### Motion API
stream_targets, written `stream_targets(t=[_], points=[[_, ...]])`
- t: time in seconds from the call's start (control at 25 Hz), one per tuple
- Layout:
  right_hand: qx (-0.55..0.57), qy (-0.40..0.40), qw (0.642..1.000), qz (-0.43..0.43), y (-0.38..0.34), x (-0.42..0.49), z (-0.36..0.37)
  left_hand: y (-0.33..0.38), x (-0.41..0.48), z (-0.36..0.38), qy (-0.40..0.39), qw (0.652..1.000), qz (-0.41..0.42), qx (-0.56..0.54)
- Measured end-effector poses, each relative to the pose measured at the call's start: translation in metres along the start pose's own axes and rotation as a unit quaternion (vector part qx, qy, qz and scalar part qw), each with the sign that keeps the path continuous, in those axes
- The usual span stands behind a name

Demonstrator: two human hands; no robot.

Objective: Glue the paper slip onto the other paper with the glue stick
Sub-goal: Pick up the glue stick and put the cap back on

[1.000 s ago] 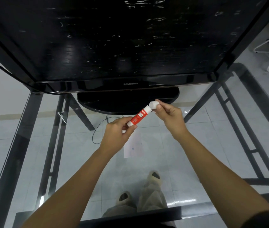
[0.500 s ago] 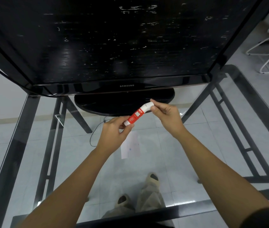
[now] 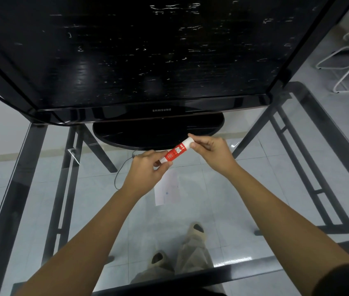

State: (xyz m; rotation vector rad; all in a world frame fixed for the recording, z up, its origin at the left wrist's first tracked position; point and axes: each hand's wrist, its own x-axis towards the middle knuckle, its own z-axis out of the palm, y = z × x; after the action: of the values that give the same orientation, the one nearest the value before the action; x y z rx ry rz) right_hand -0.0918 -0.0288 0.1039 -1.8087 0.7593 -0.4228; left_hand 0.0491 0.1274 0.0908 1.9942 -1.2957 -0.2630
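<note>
A red and white glue stick [image 3: 175, 151] is held above the glass table between both hands, tilted up to the right. My left hand [image 3: 145, 171] pinches its lower white end. My right hand [image 3: 211, 151] pinches the white cap at its upper end, and the cap sits on the tube. A white paper [image 3: 167, 190] lies flat on the glass just below my left hand, partly hidden by it. A separate slip cannot be made out.
A large black television [image 3: 126, 60] on an oval stand [image 3: 158, 133] fills the back of the glass table [image 3: 244, 189]. Dark metal table legs [image 3: 66, 178] show through the glass. A white chair frame [image 3: 344, 67] stands at the far right on the floor.
The cap, apart from the tube in my right hand a second ago, now sits on the glue stick. Both hands stayed in about the same place.
</note>
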Motion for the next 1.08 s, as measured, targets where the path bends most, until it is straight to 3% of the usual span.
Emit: stream_targets(t=[0.32, 0.48, 0.64, 0.76, 1.08], points=[[0.101, 0.030, 0.991, 0.083, -0.002, 0.004, 0.014, -0.002, 0.011, 0.015, 0.036, 0.998, -0.020, -0.057], [0.129, 0.022, 0.987, 0.095, 0.008, 0.008, 0.021, -0.012, 0.016, 0.027, 0.001, 0.998, -0.022, -0.062], [0.033, 0.070, 0.993, 0.086, 0.024, 0.016, 0.021, -0.040, 0.009, 0.043, -0.072, 0.994, -0.080, 0.025], [-0.040, 0.094, 0.992, 0.079, 0.037, 0.017, 0.022, -0.067, -0.004, 0.047, -0.076, 0.987, -0.111, 0.089], [-0.123, 0.079, 0.989, 0.036, 0.061, 0.014, 0.027, -0.109, -0.030, 0.059, -0.152, 0.937, -0.188, 0.251]])
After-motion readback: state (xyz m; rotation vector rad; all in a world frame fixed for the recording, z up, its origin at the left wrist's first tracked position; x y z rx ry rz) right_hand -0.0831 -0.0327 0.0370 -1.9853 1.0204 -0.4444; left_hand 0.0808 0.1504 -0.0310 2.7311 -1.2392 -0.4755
